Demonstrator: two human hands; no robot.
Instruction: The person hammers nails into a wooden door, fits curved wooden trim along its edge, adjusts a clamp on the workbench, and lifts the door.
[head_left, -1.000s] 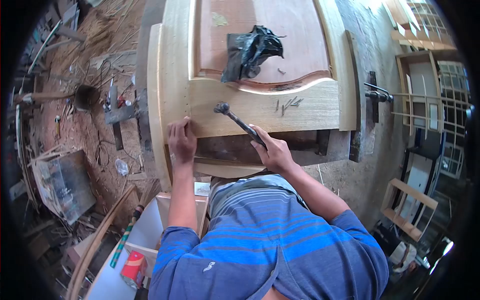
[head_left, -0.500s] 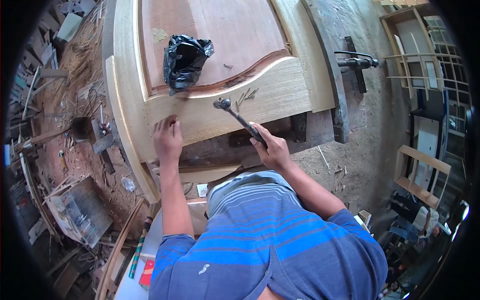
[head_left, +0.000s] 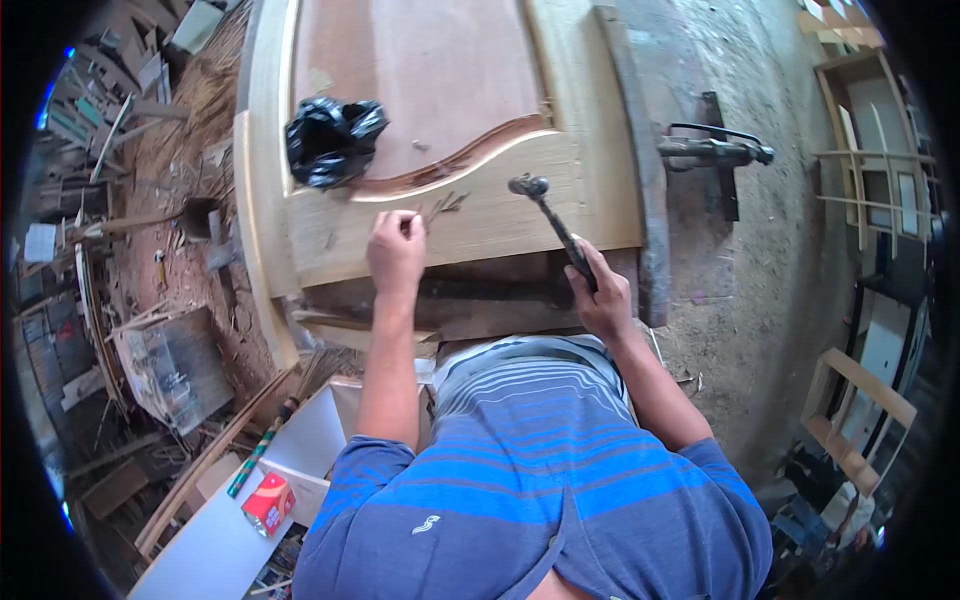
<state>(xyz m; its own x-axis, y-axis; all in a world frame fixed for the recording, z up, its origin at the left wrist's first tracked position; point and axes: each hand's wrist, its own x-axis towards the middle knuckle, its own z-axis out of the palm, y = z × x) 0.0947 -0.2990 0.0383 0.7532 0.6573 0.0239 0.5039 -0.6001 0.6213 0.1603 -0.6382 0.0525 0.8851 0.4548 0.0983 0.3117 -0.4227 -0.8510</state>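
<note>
Black bag [head_left: 325,160] lay on wooden door [head_left: 460,70]; left hand [head_left: 396,252] was just beside nails [head_left: 452,203] there, fingers curled narrow, couldn't tell if holding anything; hammer [head_left: 556,224] slanted up-left, right hand's [head_left: 607,300] fingers wrapped round handle

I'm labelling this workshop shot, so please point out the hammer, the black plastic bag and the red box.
Hammer [head_left: 554,221]: head-camera view, on the upper part of its handle.
Black plastic bag [head_left: 336,150]: head-camera view, on its crumpled middle.
Red box [head_left: 268,503]: head-camera view, on its printed side.
</note>
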